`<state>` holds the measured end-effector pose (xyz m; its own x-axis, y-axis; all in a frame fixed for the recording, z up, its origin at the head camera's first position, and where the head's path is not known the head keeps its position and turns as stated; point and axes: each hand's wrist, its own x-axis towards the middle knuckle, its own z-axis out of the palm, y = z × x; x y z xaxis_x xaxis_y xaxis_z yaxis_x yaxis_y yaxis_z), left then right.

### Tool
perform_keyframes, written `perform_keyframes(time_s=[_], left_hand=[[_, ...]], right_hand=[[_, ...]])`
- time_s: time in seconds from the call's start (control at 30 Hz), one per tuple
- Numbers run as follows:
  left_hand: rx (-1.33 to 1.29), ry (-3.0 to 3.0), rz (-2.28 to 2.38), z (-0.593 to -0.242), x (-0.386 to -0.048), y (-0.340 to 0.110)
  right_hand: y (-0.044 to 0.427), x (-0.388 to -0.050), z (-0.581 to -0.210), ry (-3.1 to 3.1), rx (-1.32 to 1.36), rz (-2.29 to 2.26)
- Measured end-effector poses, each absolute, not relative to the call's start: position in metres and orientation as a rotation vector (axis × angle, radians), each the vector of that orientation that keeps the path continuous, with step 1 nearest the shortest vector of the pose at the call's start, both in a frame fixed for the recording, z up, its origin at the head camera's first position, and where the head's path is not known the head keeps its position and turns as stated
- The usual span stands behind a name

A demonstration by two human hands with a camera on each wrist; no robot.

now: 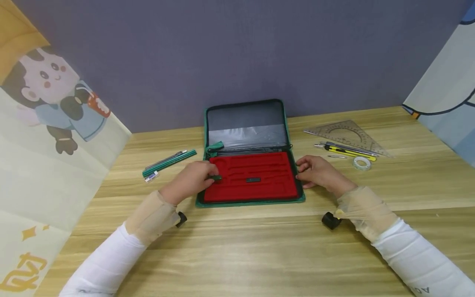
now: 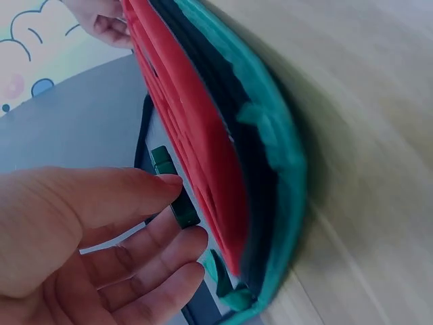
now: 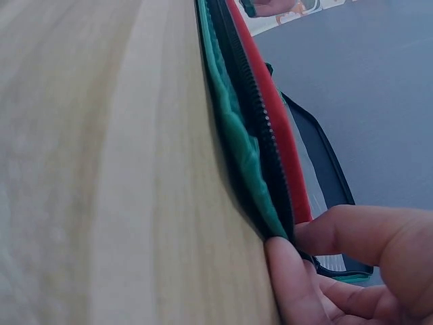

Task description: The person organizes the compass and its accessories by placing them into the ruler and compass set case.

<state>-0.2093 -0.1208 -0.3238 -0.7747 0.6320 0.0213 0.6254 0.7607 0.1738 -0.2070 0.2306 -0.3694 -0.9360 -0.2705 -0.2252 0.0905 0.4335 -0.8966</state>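
An opened green zip case (image 1: pixel 250 204) lies on the table with a red moulded insert (image 1: pixel 252 190) in its lower half. Above the insert's left end, my left hand (image 1: pixel 193 179) pinches a small dark green block-like piece (image 2: pixel 183 206) between thumb and fingers; its kind is unclear. At the case's right side, my right hand (image 1: pixel 317 173) grips the edge, thumb and finger on either side of it in the right wrist view. One small dark rectangular piece (image 1: pixel 253 180) sits in a slot of the insert. Other slots have nothing in them.
Left of the case lie green pencils (image 1: pixel 168 163) and a small eraser (image 1: pixel 151 177). To its right are a transparent set square (image 1: pixel 346 134), a yellow cutter (image 1: pixel 350 152), thin metal tools and a tape roll (image 1: pixel 361 163). A grey panel (image 1: pixel 241 62) stands behind.
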Motion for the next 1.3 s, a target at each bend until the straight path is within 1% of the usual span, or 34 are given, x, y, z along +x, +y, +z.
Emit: perform_keyframes(time_s=[0.57,1.3], left_hand=[[1.032,2.882,0.292,-0.334,-0.204,-0.088],[1.046,2.881,0.270,-0.337,-0.206,-0.070]], right_hand=[[0.230,-0.206,-0.371,2.371,-0.169,-1.485],[0.230,-0.206,-0.369,2.359,-0.143,-1.511]])
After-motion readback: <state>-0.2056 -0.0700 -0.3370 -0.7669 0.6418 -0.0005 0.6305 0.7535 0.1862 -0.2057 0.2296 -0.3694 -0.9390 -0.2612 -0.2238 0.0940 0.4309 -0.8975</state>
